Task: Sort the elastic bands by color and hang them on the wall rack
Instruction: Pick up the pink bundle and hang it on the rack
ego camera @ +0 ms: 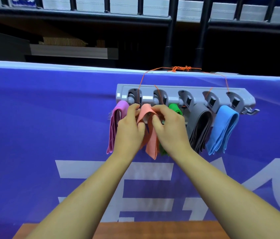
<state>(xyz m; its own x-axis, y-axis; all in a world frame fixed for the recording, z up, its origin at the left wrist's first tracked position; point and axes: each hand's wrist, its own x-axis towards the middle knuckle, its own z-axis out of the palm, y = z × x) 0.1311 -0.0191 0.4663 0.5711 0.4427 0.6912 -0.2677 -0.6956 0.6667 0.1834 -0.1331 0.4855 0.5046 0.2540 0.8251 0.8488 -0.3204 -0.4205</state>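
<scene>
A grey plastic wall rack (196, 94) hangs by orange string on a blue banner. From left to right it carries purple bands (117, 123), orange bands (151, 144), green bands (174, 108), dark grey bands (199, 126) and blue bands (223, 130). My left hand (129, 130) and my right hand (168, 126) both pinch the top loop of the orange bands right at the rack's second hook. The hook itself is hidden behind the fingers. The green bands are mostly covered by my right hand.
The blue banner (49, 118) with white lettering covers a barrier. Orange string (180, 68) ties the rack to black railing posts (168, 40) behind. A brown wooden surface (153, 230) lies at the bottom edge, below my arms.
</scene>
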